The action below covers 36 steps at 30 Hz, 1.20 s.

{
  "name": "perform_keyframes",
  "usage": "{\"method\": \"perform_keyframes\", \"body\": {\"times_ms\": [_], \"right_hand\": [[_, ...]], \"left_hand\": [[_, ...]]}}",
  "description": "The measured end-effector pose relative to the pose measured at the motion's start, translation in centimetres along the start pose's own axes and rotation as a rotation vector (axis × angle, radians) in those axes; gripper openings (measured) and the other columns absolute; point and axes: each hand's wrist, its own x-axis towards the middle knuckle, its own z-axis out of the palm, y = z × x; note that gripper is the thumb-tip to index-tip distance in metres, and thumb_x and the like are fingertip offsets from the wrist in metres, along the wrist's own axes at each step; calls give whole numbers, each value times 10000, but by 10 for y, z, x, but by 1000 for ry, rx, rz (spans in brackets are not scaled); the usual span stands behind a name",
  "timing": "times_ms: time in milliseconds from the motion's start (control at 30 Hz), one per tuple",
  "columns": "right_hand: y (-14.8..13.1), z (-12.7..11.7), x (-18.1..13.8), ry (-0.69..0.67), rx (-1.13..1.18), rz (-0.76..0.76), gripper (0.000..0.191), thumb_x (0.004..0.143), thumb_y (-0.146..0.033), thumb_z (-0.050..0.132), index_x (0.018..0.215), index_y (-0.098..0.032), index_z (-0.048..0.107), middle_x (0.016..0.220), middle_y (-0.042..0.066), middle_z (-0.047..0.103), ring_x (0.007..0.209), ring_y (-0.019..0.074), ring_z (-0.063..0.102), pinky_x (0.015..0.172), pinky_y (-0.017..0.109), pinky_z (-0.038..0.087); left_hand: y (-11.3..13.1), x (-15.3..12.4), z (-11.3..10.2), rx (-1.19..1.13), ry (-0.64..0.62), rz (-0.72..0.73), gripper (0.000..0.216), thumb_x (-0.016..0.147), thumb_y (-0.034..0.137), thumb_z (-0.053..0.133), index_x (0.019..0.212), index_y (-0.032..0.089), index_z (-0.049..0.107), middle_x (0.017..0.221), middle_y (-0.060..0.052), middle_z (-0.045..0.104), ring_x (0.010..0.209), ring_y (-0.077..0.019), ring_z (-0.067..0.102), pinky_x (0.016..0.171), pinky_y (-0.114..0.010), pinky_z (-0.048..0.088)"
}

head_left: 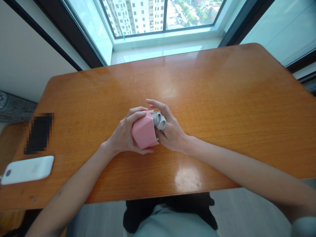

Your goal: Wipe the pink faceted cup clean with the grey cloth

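My left hand [125, 131] is wrapped around a pink faceted container [143, 131], fingers over its top and thumb along its underside. The container is tilted on its side, its opening facing right. Out of that opening sticks a light grey rolled bundle [159, 120], perhaps a wound cable or cloth; I cannot tell which. My right hand [172, 130] is curved about the bundle at the mouth of the container, index finger reaching past it and the lower fingers partly hidden by the rim. Something small and shiny shows at the lower rim, too small to name.
Both hands are over a brown wooden table [222, 98]. At its left side lie a white oblong device [28, 169], possibly a power bank or phone, and a dark pixelated rectangle [39, 133]. A window [163, 33] is beyond the far edge.
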Motion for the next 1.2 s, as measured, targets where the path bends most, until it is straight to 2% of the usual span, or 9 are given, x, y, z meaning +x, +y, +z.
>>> {"method": "perform_keyframes", "body": {"times_ms": [167, 267, 400, 500, 567, 700, 867, 1067, 1200], "right_hand": [[-2, 0, 0, -17, 4, -14, 472, 1099, -355, 569, 1568, -363, 512, 1735, 91, 519, 1495, 318, 583, 1227, 585, 569], [-3, -1, 0, -11, -9, -24, 483, 1102, -361, 581, 1578, -351, 499, 1719, 108, 536, 1464, 306, 609, 1212, 559, 583], [-3, -1, 1, -7, -18, -52, 476, 1083, -300, 574, 1553, -354, 525, 1714, 98, 536, 1486, 311, 595, 1227, 586, 570], [-2, -1, 2, -27, -2, -34, 458, 1059, -259, 580, 1506, -357, 561, 1731, 75, 513, 1538, 314, 551, 1265, 613, 537], [0, -1, 1, -23, 10, -28, 409, 1052, -247, 571, 1446, -351, 596, 1738, 65, 497, 1531, 312, 552, 1267, 621, 535], [4, 0, 1, -13, 4, -20, 341, 1043, -235, 560, 1356, -351, 633, 1754, 55, 470, 1502, 322, 565, 1231, 638, 555], [1, -1, 0, -18, 21, -38, 363, 1067, -263, 563, 1416, -351, 613, 1783, 60, 439, 1522, 323, 560, 1219, 607, 569], [-5, -3, 1, -75, 40, 8, 644, 1047, -227, 562, 1658, -388, 435, 1750, 61, 523, 1470, 299, 615, 1220, 567, 579], [-2, -4, 2, -65, 5, -51, 673, 1015, -166, 549, 1648, -372, 447, 1746, 69, 525, 1507, 299, 574, 1238, 571, 566]], "left_hand": [[8, 0, 1, -262, -32, -220, 1170, 691, 827, 941, 1631, 314, 470, 1447, -155, 671, 1193, -354, 750, 988, -502, 655], [11, -1, 4, -343, -55, -307, 1019, 823, 866, 817, 1603, 288, 509, 1497, -160, 632, 1241, -351, 730, 1003, -474, 656], [6, -1, 6, -311, 16, -220, 1148, 756, 888, 859, 1670, 344, 425, 1568, -156, 590, 1321, -364, 694, 1096, -530, 633], [-1, -2, 3, -105, 76, -31, 1409, 497, 939, 957, 1676, 406, 399, 1613, -153, 555, 1426, -443, 635, 1173, -661, 579], [-4, -3, 1, 74, 51, 61, 1430, 404, 889, 1019, 1634, 461, 430, 1664, -134, 516, 1480, -467, 604, 1191, -700, 563], [-1, -2, 0, 246, 41, 136, 1338, 542, 706, 1083, 1662, 452, 396, 1681, -139, 497, 1466, -423, 625, 1150, -657, 609], [7, 3, 5, 65, 51, 67, 1313, 565, 695, 1061, 1660, 372, 412, 1558, -168, 579, 1399, -430, 642, 1109, -663, 612], [11, -1, 12, -338, -6, -217, 1018, 809, 795, 870, 1611, 345, 434, 1444, -145, 649, 1173, -339, 751, 925, -498, 668], [5, -3, 14, -269, 51, -160, 1126, 754, 796, 915, 1645, 355, 386, 1543, -150, 593, 1325, -365, 692, 1080, -556, 632]]}}
